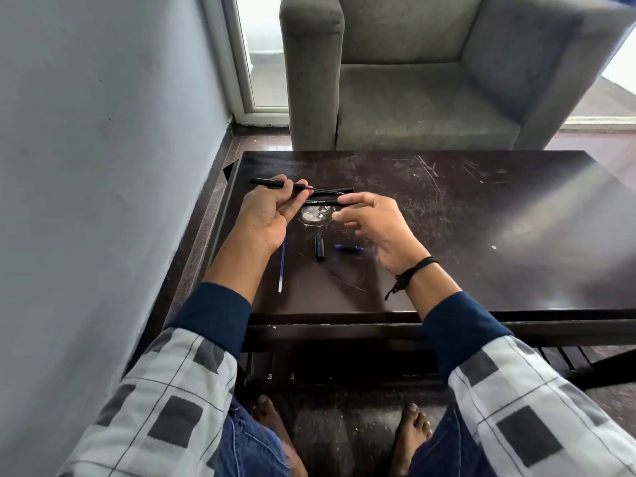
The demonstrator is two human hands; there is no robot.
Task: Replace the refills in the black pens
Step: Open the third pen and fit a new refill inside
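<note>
While the left hand (265, 215) grips a black pen barrel (266, 182) just beyond the worn white patch (315, 214) on the table (481, 235), a thin refill (325, 191) sticks out toward the right hand (375, 225). Right fingertips sit at the end of a printed black pen (323, 202) at the patch's far edge; pinching or touching, can't tell. Near side of patch: black cap (319, 247), blue piece (348, 248), blue refill (282, 266).

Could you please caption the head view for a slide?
Left hand grips black pen parts while right hand pinches one end, over a dark table bearing a refill.
</note>
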